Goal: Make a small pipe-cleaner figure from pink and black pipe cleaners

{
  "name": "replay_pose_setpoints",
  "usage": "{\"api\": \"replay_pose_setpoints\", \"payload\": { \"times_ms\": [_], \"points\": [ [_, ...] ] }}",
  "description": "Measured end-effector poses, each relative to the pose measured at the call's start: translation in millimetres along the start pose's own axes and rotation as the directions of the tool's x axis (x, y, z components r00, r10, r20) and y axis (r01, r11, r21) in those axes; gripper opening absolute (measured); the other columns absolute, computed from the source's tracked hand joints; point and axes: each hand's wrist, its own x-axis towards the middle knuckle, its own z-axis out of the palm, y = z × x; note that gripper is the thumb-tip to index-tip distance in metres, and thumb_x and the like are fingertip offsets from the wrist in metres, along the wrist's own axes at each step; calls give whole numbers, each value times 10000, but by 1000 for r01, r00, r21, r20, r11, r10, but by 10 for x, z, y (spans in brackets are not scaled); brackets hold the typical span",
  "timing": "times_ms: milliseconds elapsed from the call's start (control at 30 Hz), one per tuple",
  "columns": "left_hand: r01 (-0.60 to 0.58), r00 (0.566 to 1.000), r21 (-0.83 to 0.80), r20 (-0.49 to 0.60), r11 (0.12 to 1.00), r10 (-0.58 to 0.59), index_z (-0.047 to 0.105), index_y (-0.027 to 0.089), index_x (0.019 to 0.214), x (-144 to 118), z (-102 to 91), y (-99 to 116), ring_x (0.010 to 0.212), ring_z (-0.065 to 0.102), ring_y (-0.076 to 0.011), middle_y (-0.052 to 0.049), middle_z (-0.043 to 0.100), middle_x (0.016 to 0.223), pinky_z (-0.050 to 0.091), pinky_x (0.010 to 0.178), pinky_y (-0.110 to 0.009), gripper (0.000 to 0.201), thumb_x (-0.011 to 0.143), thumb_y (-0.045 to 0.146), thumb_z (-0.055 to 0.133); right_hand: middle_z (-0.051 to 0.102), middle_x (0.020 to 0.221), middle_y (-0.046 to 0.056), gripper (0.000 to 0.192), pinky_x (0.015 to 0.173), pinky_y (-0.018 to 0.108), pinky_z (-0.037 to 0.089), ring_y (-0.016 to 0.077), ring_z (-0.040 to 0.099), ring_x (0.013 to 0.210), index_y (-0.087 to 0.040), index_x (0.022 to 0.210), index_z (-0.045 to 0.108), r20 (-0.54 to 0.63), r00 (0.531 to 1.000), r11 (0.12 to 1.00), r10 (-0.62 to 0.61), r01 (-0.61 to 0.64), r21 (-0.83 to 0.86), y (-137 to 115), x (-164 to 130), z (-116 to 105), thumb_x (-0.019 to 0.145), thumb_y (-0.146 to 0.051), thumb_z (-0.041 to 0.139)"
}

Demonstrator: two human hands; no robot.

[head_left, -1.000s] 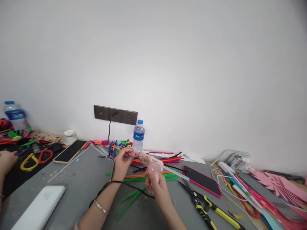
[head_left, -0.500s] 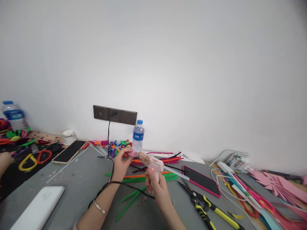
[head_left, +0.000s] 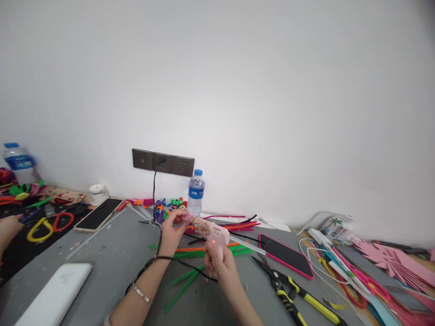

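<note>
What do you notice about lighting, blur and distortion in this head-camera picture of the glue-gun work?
Head view: soft, even light, the white wall bright with dimmer corners; wide-angle bending curves the table edge; the water bottle at far left looks blurred; the right hand grips the pink glue gun, its red lamp glowing, while the left hand pinches the nozzle end, both fairly sharp.

water bottle [head_left: 196, 192] by the wall sockets [head_left: 163, 162], pink-cased phone [head_left: 286, 255] and yellow-handled pliers [head_left: 299, 299] rightward
</note>
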Motion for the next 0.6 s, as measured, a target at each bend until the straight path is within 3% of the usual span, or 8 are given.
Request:
{"api": "replay_pose_setpoints", "payload": {
  "times_ms": [600],
  "points": [
    [19, 1000, 1, -15, 1000, -19, 661, 194, 844, 1, -4, 8, 835, 646, -205, -51, 713, 879, 491, 710, -284, 111, 769, 276, 655, 356, 392, -67, 548, 382, 217, 253, 72, 309, 356, -192, 559, 455, -101, 994, 999, -30, 28, -21, -142, -4, 25, 726, -705, 552]
  ]
}}
